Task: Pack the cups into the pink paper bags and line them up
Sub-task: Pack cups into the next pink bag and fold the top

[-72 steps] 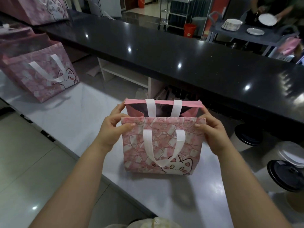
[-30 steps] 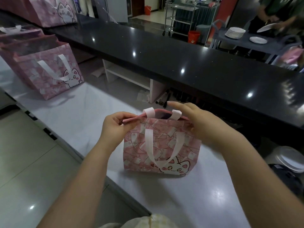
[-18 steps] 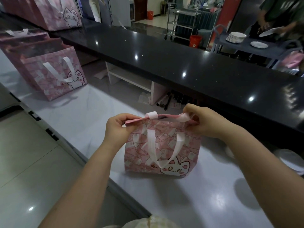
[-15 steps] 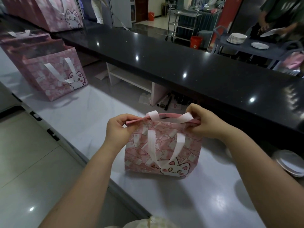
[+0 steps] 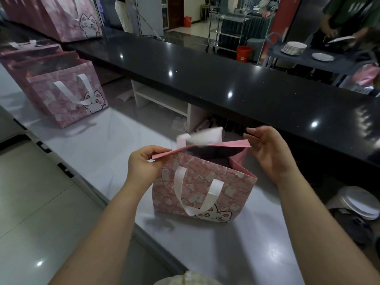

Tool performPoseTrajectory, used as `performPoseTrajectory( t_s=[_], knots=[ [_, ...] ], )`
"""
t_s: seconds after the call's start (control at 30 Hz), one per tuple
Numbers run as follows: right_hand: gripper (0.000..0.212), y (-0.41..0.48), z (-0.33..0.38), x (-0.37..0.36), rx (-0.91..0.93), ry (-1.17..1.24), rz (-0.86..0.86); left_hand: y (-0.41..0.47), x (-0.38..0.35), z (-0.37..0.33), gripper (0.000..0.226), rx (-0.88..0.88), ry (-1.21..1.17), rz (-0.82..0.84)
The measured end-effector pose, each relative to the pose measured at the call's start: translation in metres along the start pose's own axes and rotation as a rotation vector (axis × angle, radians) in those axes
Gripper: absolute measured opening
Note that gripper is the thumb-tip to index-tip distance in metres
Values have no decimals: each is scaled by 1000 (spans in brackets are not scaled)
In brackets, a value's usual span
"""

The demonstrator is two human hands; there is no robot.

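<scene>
**One-sided grip is risking a topple**

The pink paper bag (image 5: 205, 188) is standing on the white counter (image 5: 236, 254) near its front edge, left hand (image 5: 143, 164) pinching one rim corner, right hand (image 5: 271, 155) hovering open beside the other. A lopsided tug could be tipping it.

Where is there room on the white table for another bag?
Between the open bag and the row of bags on the left, the white counter is bare. More bare counter lies right of the open bag. Far left is crowded.
</scene>
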State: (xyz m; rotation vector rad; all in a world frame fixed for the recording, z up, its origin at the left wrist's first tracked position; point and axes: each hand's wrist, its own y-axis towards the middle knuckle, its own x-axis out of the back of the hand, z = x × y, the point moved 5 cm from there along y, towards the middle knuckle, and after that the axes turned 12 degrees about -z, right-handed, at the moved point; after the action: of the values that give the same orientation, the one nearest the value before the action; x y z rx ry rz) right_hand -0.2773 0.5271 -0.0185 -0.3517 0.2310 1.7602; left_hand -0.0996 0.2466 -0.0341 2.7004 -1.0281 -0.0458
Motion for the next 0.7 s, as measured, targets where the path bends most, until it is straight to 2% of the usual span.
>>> performPoseTrajectory(
  t_s=[0.07, 0.17, 0.3, 0.37, 0.47, 0.57, 0.63, 0.7],
  knots=[
    [15, -15, -12, 22, 63, 38, 42, 0, -1, 0, 38, 2, 0, -4],
    [27, -38, -39, 39, 33, -178, 131, 0, -1, 0, 38, 5, -7, -13],
    [50, -62, -48, 33, -55, -425, 385, 0, -3, 0, 41, 16, -6, -15],
    [62, -66, -47, 31, -64, -483, 352, -1, -3, 0, 41, 18, -9, -7],
    [42, -62, -40, 25, -4, -354, 186, 0, -3, 1, 40, 24, -42, 18],
    [15, -54, -40, 18, 14, -345, 129, 3, -3, 1, 41, 39, -59, 49],
    [6, -46, -39, 12, 26, -341, 132, 6, -3, 1, 43, 41, -50, 66],
    [7, -42, -39, 8, 40, -328, 100, 9, -3, 2, 43, 47, -39, 81]
  ],
)
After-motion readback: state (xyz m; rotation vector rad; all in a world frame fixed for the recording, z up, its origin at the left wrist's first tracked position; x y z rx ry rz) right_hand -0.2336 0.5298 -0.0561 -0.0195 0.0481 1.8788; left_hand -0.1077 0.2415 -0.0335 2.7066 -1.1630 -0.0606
